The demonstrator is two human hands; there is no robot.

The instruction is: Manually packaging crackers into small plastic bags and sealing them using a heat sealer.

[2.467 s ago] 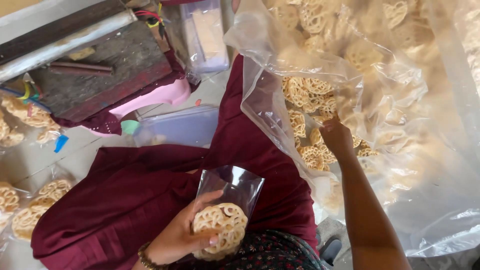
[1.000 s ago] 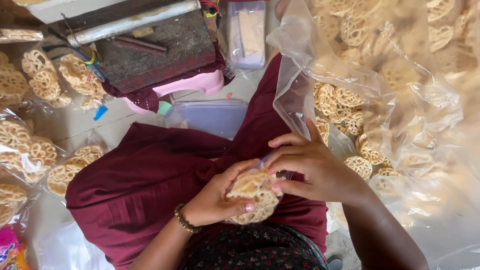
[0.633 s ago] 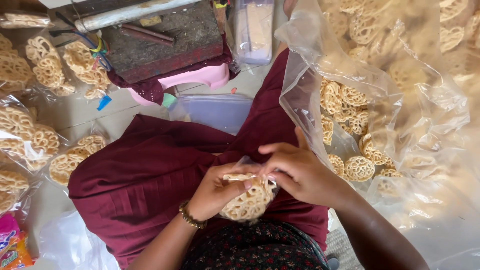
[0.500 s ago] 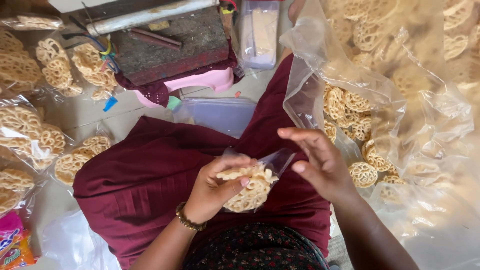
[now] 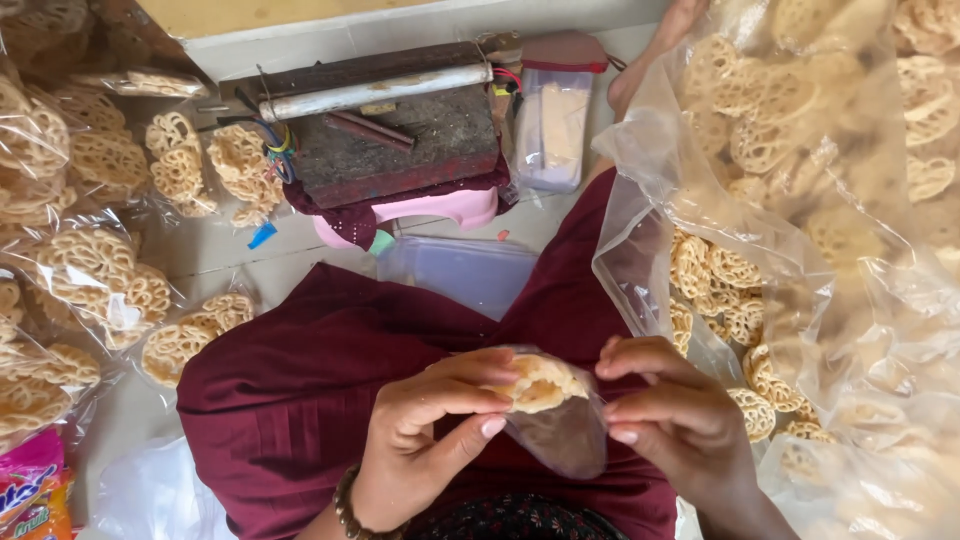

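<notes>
A home-style snack-packing spot on a pale tiled floor (image 5: 230,265): small clear sealed bags of golden lattice-shaped fried snacks (image 5: 95,280) lie around, a big clear plastic sack of loose ones (image 5: 800,200) stands open, beside a worn wooden block with a metal bar (image 5: 385,120).

Small clear bag (image 5: 556,425) of golden lattice snacks (image 5: 540,382), tilted, over maroon lap.
</notes>
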